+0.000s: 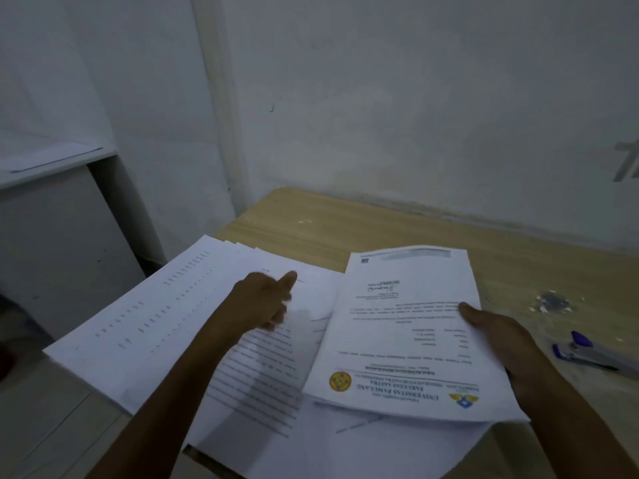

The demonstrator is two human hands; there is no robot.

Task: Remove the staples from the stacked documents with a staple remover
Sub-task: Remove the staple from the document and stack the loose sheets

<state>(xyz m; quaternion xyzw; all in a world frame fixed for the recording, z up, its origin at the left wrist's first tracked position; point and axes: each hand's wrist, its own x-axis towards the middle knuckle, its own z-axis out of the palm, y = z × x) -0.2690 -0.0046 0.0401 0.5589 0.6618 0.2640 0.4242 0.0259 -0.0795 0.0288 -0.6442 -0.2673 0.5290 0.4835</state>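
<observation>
Gripping a several-page document [408, 333] by its right edge with the right hand [501, 344]: thumb flat on the printed top page, remaining fingers curled out of sight beneath. Held lifted and tilted above the rest of the paper, at about 4 o'clock from the middle of the view, with the letterhead and two logos toward the near edge and the print upside down.

With the left hand [262, 299], near the middle of the view, nothing visibly grasped: fingers loosely bent, thumb sticking out toward 1 o'clock, all of it blurred. Impossible to tell whether touching the sheets below or just above them.

Beneath both hands, a spread of loose papers [155, 323] fanned out toward 9 o'clock, overhanging the left edge of the wooden table [380, 219].

At 3 o'clock, lying flat on the bare tabletop well apart from the paper, a grey and purple staple remover [594, 354], untouched. Just beyond it, toward 2 o'clock, a small heap of grey and white bits [553, 302].

At 12 o'clock, behind the table, a pale wall [415, 98]. At 10 o'clock, a white shelf [52, 167] bearing a flat sheet.
</observation>
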